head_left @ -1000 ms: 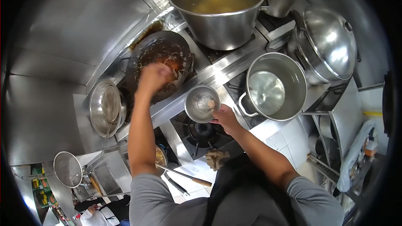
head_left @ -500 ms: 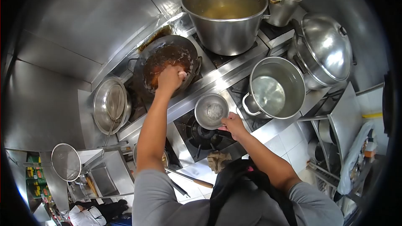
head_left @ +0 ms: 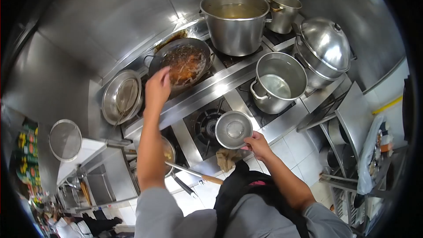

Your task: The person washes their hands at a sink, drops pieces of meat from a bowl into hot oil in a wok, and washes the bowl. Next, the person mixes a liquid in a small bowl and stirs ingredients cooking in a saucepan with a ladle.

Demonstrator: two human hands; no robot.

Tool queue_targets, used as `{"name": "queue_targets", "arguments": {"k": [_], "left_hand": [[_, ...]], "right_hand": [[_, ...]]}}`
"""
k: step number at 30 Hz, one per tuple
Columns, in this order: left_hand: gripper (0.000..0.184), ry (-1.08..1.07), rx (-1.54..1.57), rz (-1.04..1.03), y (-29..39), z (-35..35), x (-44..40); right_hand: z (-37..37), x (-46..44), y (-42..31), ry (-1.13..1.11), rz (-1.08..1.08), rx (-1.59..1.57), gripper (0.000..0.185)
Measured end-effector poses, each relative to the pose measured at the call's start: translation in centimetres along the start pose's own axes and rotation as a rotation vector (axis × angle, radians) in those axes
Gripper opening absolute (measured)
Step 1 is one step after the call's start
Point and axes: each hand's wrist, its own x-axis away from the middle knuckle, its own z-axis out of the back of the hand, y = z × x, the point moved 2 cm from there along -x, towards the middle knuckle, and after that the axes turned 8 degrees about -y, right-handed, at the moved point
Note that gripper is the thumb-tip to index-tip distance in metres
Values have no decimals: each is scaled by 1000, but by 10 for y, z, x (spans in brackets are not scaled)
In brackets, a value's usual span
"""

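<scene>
My right hand [head_left: 258, 145] grips the rim of a small metal bowl [head_left: 222, 137], tilted so its inside faces me, with a pale patch at the bottom. Beside the near left rim of a dark wok [head_left: 157, 65] hovers my left hand [head_left: 158, 89]. Its fingers are drawn together, and what they hold, if anything, cannot be made out. Orange-brown food [head_left: 187, 67] bubbles in dark liquid inside the wok. Below the bowl, a brown cloth [head_left: 226, 160] lies at the stove's front edge.
A large stockpot [head_left: 234, 35] of yellowish liquid stands behind. Right are an open pot [head_left: 266, 101] and a domed-lid pot [head_left: 328, 46]. A strainer [head_left: 128, 94] rests in a basin [head_left: 108, 101] at left. A pan's wooden handle [head_left: 212, 179] juts toward me. Another person [head_left: 70, 228] is at lower left.
My left hand has drawn back from above the wok to its near left side, uncovering the food. The bowl in my right hand has shifted slightly right and toward me. The view has turned.
</scene>
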Motion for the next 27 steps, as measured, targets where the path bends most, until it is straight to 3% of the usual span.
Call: {"name": "queue_targets", "arguments": {"k": [1,2,4,6,8,9,10,11,12,13,14,15,16,18,21,22,24,27], "left_hand": [[25,-17,78,27,13,33,49],[22,-35,190,222,26,65,101],[21,81,35,458,42,122,214],[23,250,156,619,32,150,340],[25,178,41,947,-5,164,490],[24,136,-152,915,-29,161,584],[25,12,-154,1210,-38,158,666],[30,-225,-413,1304,-28,155,731],[33,-300,-418,1287,-29,147,812],[32,-458,-215,1414,-57,133,917],[19,-392,347,1644,-28,135,957],[26,-507,597,1834,-9,127,994],[17,-436,794,2058,-2,137,1013],[17,-353,816,2257,42,143,1028],[18,-161,841,2108,36,159,1044],[18,-215,801,2026,23,166,1049],[17,-226,784,1695,-20,175,1093],[22,-75,606,1739,-57,215,1113]], "right_hand": [[8,7,9,-27,27,-1,17],[16,17,17,-56,50,-1,19],[21,42,25,-91,42,29,21],[27,67,37,-124,62,1,24],[30,90,51,-131,46,34,26],[28,104,55,-125,58,34,27],[23,120,59,-118,74,35,28],[13,136,62,-112,84,33,29],[1,152,66,-121,82,42,29],[-11,167,71,-133,100,44,30],[-22,179,79,-144,119,46,30],[-33,188,89,-148,126,53,30],[-46,196,101,-178,113,60,30],[-75,209,129,-217,109,72,30],[-138,212,181,-298,7,217,29],[-167,210,201,-367,-25,243,29],[-226,208,242,-391,-97,243,29],[-316,196,303,-521,-196,272,27]]}}
